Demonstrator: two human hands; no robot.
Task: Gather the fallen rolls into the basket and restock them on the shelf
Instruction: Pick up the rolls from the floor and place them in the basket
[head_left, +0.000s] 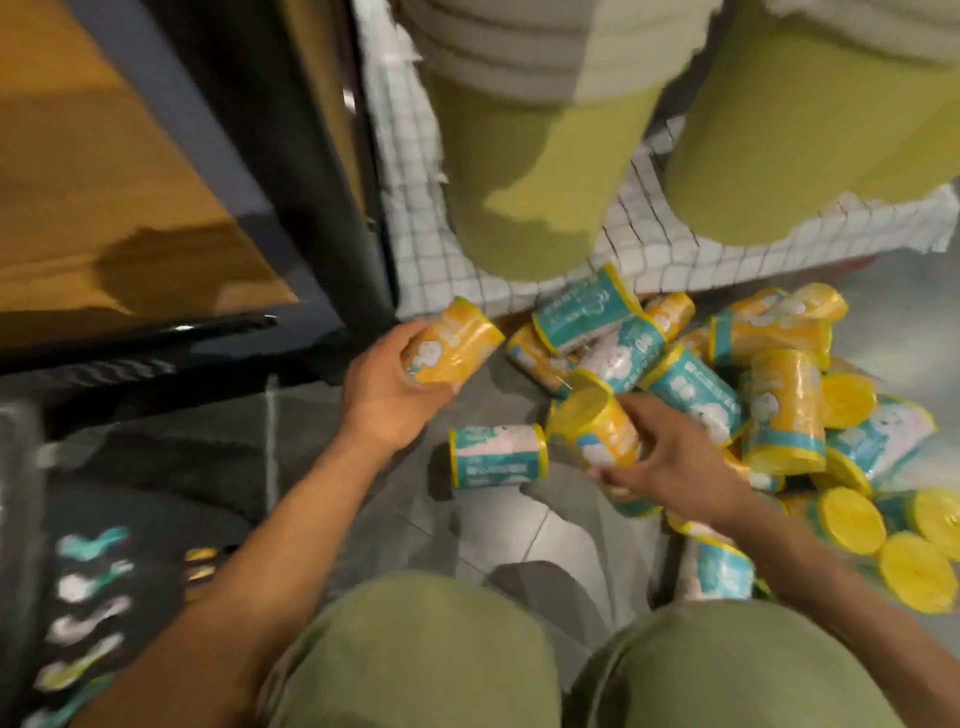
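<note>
Several yellow and teal wrapped rolls lie in a heap (769, 395) on the grey floor at the right. My left hand (384, 389) grips one yellow roll (452, 345), lifted left of the heap. My right hand (675, 457) holds another yellow roll (597, 426) at the heap's near edge. One teal roll (498, 456) lies alone on the floor between my hands. A dark, blurred basket (104, 545) with rolls inside sits at the lower left.
A black shelf frame (291, 197) with a wooden board (93, 171) rises at the left. Large green rolled mats (530, 171) on white gridded fabric (415, 208) stand right behind the heap. My knees in green trousers (415, 654) fill the bottom.
</note>
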